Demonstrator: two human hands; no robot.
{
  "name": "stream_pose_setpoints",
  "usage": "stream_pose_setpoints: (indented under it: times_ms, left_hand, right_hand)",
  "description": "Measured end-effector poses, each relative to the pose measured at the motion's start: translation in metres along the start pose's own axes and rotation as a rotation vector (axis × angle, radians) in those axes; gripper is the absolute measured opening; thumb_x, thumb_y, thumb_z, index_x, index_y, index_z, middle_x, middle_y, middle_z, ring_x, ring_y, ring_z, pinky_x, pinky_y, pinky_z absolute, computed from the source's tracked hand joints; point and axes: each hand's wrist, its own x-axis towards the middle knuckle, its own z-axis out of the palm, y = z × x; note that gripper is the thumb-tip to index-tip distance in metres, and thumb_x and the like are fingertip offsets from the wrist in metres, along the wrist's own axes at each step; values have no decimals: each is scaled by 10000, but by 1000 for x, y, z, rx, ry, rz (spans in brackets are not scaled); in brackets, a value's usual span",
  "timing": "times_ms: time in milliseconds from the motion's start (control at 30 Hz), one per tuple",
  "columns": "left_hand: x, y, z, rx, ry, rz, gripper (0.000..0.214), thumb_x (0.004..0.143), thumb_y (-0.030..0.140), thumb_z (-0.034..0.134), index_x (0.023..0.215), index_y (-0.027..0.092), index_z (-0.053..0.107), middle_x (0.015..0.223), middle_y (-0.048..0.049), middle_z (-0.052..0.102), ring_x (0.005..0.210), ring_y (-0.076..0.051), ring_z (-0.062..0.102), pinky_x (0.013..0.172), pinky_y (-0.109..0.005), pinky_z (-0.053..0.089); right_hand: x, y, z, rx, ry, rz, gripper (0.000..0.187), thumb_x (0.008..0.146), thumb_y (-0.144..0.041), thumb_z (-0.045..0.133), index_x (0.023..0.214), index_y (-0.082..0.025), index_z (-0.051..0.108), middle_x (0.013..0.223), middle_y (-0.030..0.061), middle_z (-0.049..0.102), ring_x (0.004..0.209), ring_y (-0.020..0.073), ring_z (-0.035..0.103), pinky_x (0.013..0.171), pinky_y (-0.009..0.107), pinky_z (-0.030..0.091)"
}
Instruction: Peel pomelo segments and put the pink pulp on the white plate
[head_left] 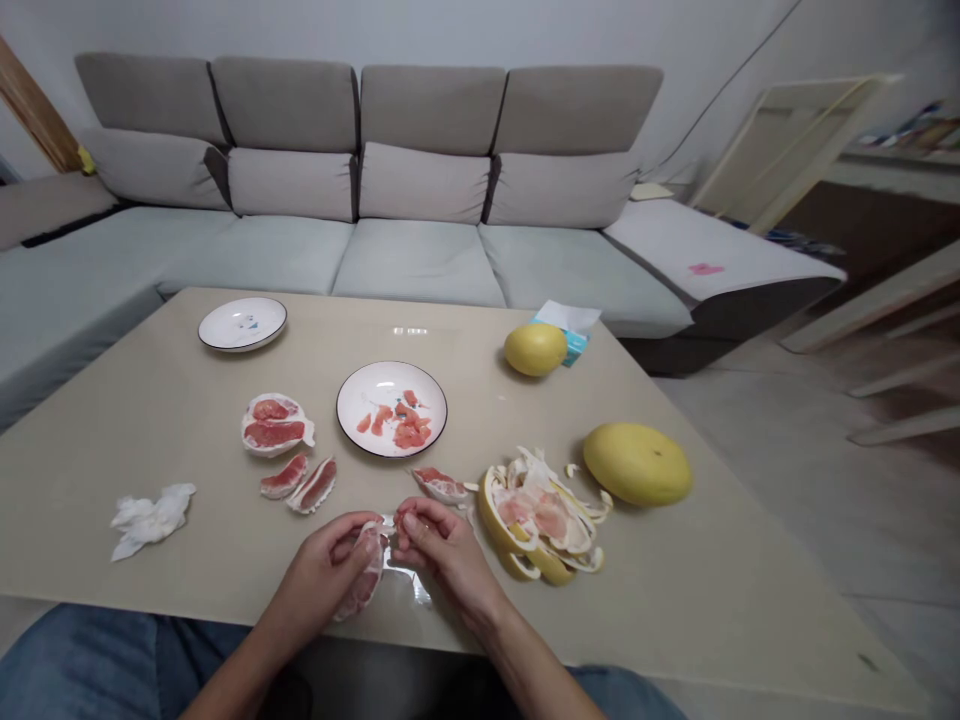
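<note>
My left hand (pixel 321 572) and my right hand (pixel 439 550) meet above the table's near edge, both gripping a pomelo segment (pixel 363 575) with its pale membrane partly torn. Their fingers hide much of it. Just ahead of my right hand lies a membrane-wrapped piece of pink pulp (pixel 441 485). Left of my hands are more peeled pieces (pixel 275 423) and two small slices (pixel 300 482). A white plate (pixel 360 385) holds pink pulp. To the right sits a heap of yellow rind and pith (pixel 540 520).
Two whole yellow pomelos (pixel 637 463) (pixel 535 349) sit on the beige table (pixel 112 450), along with a crumpled tissue (pixel 150 520), a second white plate (pixel 242 324) and a tissue pack (pixel 570 328). A grey sofa stands behind the table. My knees are below the near edge.
</note>
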Motion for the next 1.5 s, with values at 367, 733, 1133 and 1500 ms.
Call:
stream_pose_setpoints:
  times_ms: [367,733,1133,1500]
  left_hand:
    - [18,-32,-14,926,44,473,301,907,216,484,1173,202,624,1114,-115,687,1046,-282,604,940,-471,474]
    - [18,-13,-15,787,-5,437,301,924,260,484,1197,185,588,1200,-128,612,1137,-234,570,1011,-415,459]
    - [17,8,7,283,-116,162,338,823,271,636,1154,211,602,1093,-86,653,885,-193,638,756,-310,555]
    - [23,-3,18,-54,-136,87,219,746,203,726,959,178,684,967,-51,684,879,-174,663,805,-292,541]
  right_hand:
    - [-1,-15,1,176,42,47,356,650,-341,852,926,-160,720,790,6,649,658,83,580,696,251,561]
    - [-6,-23,-1,-149,50,-32,369,689,-406,804,975,-184,732,848,19,662,689,108,603,736,306,562]
    - [-15,-29,-7,-891,-5,-452,247,874,-250,579,1103,-234,673,1048,84,662,934,214,630,766,335,547]
    - [-23,-25,-5,-1136,-26,-663,287,831,-90,550,1090,-209,581,1004,83,636,905,207,614,794,362,544]
